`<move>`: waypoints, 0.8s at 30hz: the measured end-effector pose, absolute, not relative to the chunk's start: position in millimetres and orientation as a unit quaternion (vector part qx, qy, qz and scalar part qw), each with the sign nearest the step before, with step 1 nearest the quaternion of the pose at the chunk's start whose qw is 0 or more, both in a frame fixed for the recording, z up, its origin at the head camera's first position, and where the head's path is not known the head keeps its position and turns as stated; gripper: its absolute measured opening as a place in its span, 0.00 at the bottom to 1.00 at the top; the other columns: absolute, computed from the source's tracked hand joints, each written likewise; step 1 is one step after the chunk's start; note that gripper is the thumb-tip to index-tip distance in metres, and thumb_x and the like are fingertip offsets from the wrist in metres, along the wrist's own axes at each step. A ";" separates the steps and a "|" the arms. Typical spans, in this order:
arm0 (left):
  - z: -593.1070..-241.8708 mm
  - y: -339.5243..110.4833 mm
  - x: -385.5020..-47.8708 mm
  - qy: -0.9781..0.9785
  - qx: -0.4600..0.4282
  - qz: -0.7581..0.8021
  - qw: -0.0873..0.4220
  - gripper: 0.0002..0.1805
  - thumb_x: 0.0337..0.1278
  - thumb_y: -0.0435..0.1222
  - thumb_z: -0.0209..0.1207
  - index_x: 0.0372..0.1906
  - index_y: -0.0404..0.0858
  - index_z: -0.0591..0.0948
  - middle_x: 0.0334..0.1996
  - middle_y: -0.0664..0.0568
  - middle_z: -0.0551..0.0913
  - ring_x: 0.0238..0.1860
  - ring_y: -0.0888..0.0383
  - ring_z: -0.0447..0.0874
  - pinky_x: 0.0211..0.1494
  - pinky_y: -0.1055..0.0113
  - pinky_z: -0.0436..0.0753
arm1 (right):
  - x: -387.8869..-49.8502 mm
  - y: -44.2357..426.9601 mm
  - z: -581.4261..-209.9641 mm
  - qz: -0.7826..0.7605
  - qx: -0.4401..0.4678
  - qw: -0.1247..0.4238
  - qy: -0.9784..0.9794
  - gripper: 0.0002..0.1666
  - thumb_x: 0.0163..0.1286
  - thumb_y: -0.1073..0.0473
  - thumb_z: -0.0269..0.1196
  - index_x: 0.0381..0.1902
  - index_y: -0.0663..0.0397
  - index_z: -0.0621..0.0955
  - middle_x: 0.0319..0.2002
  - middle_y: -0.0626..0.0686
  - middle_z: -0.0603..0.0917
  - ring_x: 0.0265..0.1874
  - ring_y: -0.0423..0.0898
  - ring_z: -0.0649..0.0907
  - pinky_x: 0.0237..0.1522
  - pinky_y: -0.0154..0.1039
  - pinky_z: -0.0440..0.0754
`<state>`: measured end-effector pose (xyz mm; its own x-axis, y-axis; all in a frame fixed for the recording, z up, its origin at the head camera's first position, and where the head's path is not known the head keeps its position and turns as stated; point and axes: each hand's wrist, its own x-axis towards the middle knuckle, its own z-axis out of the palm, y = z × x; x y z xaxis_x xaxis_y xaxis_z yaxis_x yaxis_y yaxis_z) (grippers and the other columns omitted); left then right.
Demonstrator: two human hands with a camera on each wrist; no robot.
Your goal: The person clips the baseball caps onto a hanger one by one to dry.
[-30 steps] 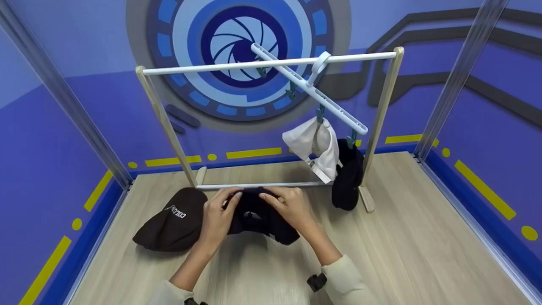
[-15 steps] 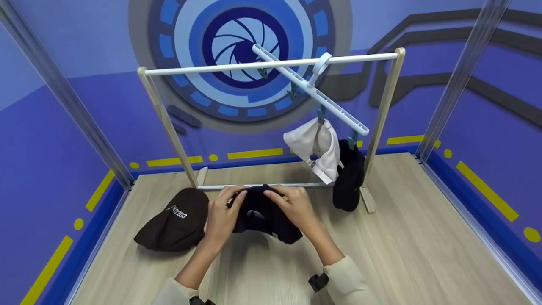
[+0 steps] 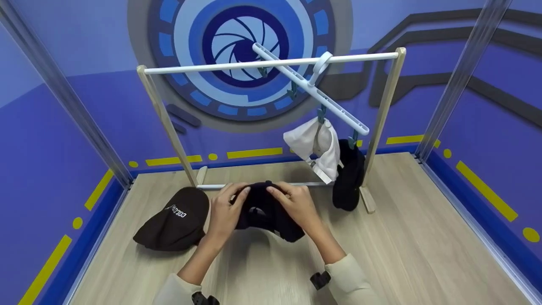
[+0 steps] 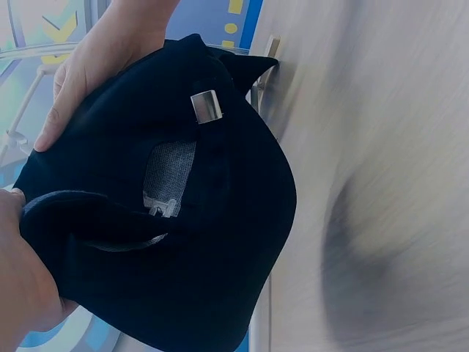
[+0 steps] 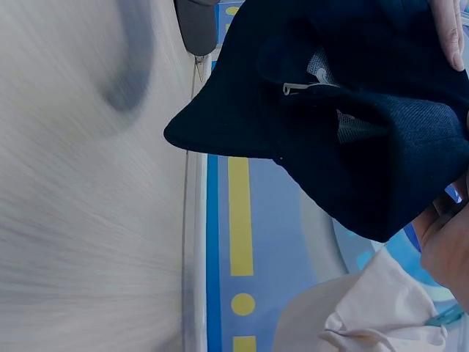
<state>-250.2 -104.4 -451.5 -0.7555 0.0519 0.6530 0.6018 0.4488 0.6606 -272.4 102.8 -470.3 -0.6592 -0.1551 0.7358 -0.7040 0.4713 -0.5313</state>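
1. One dark cap is held up off the counter, in front of the middle of the rack, its shadow falling below.
2. The left-hand grip is closed to a pinch on that cap's edge, thumb on the near side; the right-hand grip pinches the same edge nearer the rack's right post.
3. Inside the held cap show a pale mesh patch and a small tag, any writing on it too small to read. A metal buckle sits close by.
4. Before the rack's left foot lies a brown cap with white lettering that seems to begin "COLO"; its last characters are unclear.
5. From the rack's top bar, toward the right, a pale hanger hangs aslant, with green clips.
6. Clipped beneath it are a white cap and, beside the rack's right post, a black cap; whether these two touch I cannot tell.
7. Behind the rack, the wall carries a round, shutter-like emblem.
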 end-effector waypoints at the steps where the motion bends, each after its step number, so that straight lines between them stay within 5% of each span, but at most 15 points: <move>1: -451.0 -103.9 -250.6 -0.802 -0.207 -0.483 0.285 0.07 0.69 0.39 0.63 0.45 0.44 0.89 0.38 0.58 0.87 0.41 0.61 0.85 0.43 0.66 0.84 | -272.2 103.3 -469.8 0.440 0.266 0.313 -0.799 0.09 0.71 0.54 0.67 0.39 0.52 0.90 0.32 0.47 0.91 0.29 0.38 0.87 0.30 0.35 0.84; 24: -439.1 -90.4 -260.8 -0.797 -0.221 -0.490 0.274 0.09 0.70 0.41 0.62 0.45 0.44 0.88 0.40 0.56 0.87 0.41 0.61 0.85 0.45 0.64 0.84 | -275.2 114.4 -460.2 0.465 0.253 0.328 -0.783 0.09 0.72 0.55 0.67 0.41 0.50 0.91 0.36 0.46 0.91 0.35 0.39 0.89 0.35 0.37 0.87</move>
<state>-260.8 -90.4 -439.1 -0.7525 0.0833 0.6532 0.6206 0.4214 0.6612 -275.2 114.4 -460.2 -0.6579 -0.0911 0.7476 -0.6998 0.4407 -0.5622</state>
